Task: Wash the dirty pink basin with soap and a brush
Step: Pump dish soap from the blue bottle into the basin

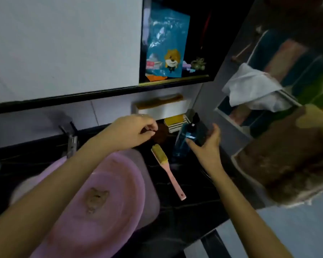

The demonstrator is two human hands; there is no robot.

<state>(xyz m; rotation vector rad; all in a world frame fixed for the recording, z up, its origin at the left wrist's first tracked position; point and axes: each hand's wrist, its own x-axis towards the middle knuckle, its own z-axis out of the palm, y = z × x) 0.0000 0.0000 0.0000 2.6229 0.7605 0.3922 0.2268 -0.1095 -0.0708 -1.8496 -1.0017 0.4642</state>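
Round pink plastic basin sits in the sink at near left, a brown dirt patch on its floor. Pink-handled brush with yellow bristles lies on the black counter just right of it. Right hand wraps the tilted blue pump soap bottle. Left hand hovers above the basin's far rim, fingers loosely curled, empty.

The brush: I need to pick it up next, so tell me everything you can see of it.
The brush has a slim pink handle, plastic by its look, and a block of pale yellow bristles at the far end. It lies flat on the dark countertop, handle toward the person, between the pink basin and the blue pump bottle. Neither hand touches it.
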